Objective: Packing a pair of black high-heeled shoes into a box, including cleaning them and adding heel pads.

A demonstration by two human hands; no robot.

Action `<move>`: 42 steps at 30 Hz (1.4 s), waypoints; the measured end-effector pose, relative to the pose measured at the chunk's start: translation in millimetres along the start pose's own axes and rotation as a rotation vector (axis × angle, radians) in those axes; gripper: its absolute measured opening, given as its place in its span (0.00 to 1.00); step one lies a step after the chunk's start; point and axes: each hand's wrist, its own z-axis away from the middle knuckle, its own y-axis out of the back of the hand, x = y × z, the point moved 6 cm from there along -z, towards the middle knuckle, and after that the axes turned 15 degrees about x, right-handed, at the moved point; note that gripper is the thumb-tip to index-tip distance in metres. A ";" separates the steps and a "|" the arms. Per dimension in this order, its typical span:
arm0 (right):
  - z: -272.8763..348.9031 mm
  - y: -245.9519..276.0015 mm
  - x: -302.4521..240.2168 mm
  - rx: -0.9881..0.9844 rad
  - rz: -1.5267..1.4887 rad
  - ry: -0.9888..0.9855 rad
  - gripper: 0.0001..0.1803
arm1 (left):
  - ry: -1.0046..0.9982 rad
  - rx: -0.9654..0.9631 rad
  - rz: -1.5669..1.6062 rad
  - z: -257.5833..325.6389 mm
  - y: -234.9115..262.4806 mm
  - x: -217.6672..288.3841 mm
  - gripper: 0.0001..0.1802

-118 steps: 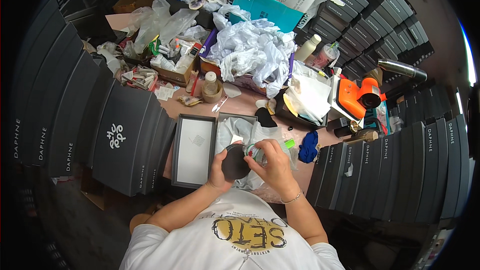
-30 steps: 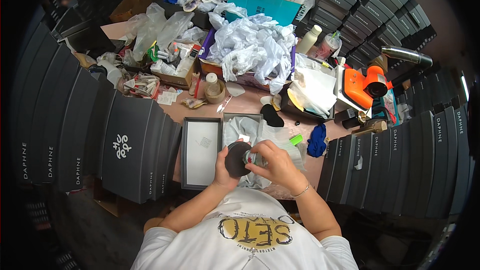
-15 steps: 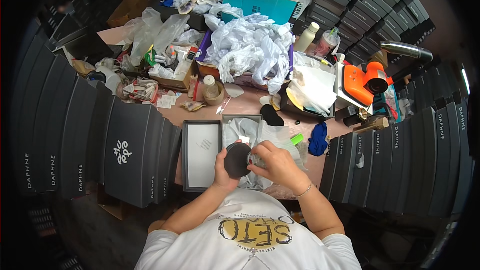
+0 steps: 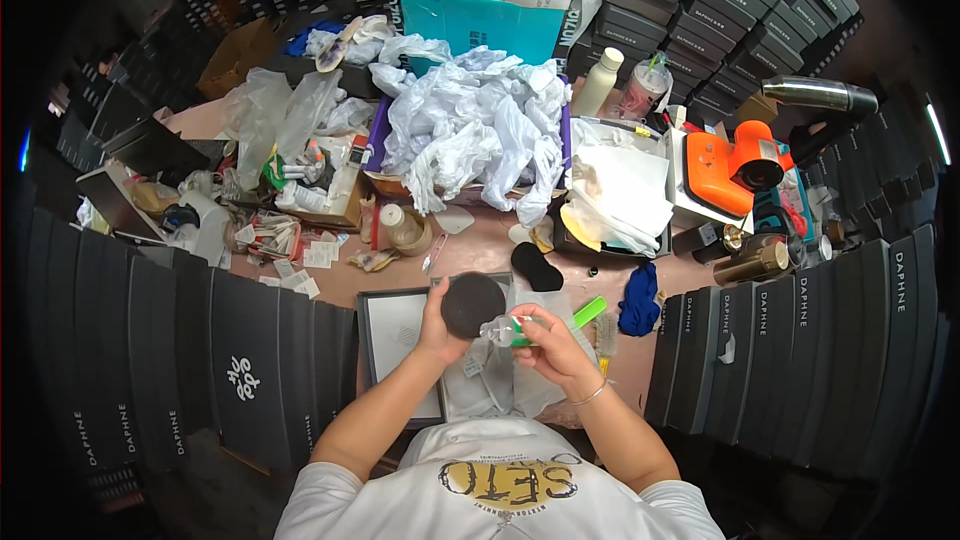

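My left hand [image 4: 437, 328] holds a dark round pad-like piece [image 4: 473, 304] upright over the middle of the table. My right hand [image 4: 545, 342] is closed on a small green-tipped tool or bottle [image 4: 522, 332] right beside that piece, the two nearly touching. Beneath both hands lies white wrapping paper [image 4: 500, 380] in an open box, with a grey box lid [image 4: 393, 340] to its left. A green brush-like stick [image 4: 587, 313] lies just past my right hand.
A heap of crumpled white paper [image 4: 470, 135] fills a purple bin behind. A black insole piece [image 4: 537, 267], blue cloth [image 4: 640, 300], orange tool [image 4: 735, 168], tape roll [image 4: 402, 227], bottle [image 4: 598, 82] and small clutter crowd the pink tabletop [image 4: 480, 235]. Stacks of black boxes [image 4: 240, 360] wall both sides.
My hands stay together over the open box with the dark round piece; the view has shifted slightly, and my right hand has edged closer to the piece.
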 end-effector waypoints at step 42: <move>10.7 179.4 -181.8 0.796 1.558 0.902 0.10 | -0.729 -0.045 -0.807 92.9 -32.5 -35.5 0.25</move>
